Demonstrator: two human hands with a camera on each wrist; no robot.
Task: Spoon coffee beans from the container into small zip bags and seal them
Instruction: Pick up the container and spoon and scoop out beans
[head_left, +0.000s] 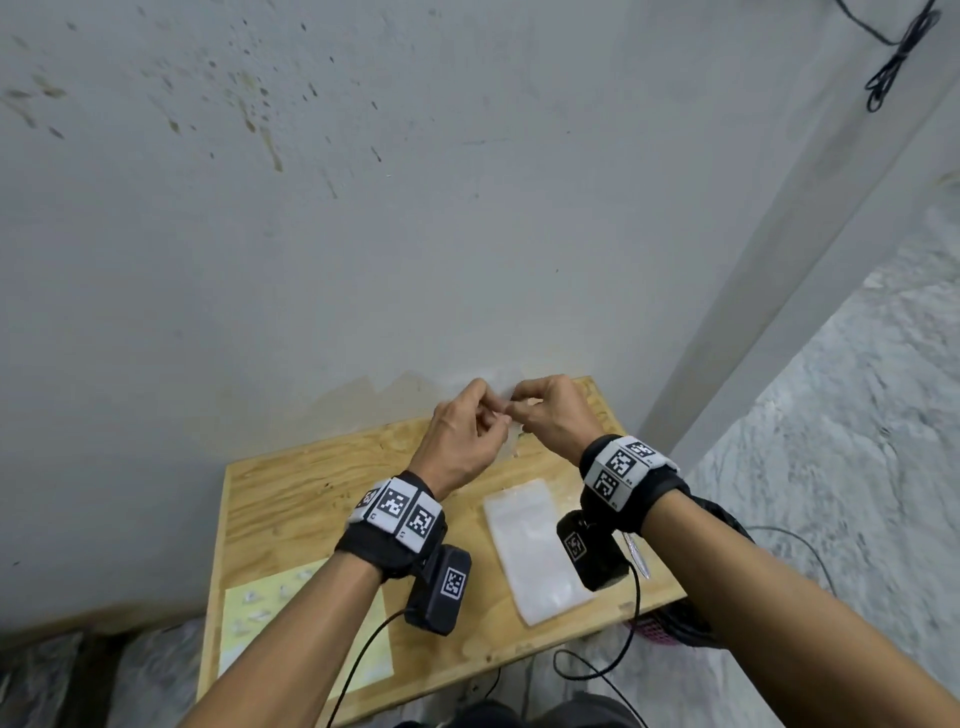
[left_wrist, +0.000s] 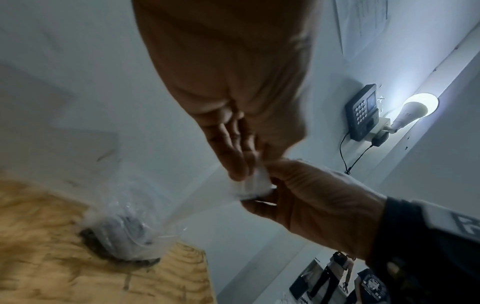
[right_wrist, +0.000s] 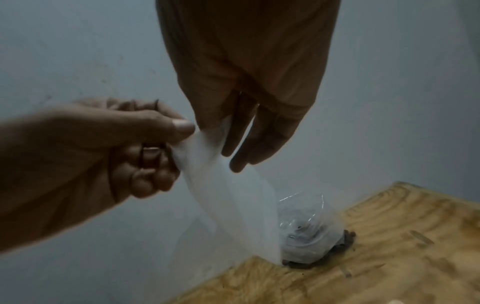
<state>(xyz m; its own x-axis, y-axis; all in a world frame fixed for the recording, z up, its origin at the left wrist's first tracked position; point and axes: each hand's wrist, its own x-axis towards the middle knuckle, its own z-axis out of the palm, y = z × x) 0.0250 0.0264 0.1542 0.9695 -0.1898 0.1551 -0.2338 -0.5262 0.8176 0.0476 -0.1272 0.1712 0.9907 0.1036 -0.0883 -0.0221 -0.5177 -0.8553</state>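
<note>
both hands, left (head_left: 464, 435) and right (head_left: 551, 415), pinch the top of a zip bag (right_wrist: 233, 197) above the tabletop (head_left: 291, 499); a bag of coffee beans (right_wrist: 309, 240) sits behind.

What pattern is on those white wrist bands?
Black-and-white square code markers on the wrist bands, clearest in the head view.

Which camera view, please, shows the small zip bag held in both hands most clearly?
The right wrist view: the zip bag shows whole, its dark contents resting on the wooden table. The left wrist view blurs it; in the head view both hands almost hide it.
</note>
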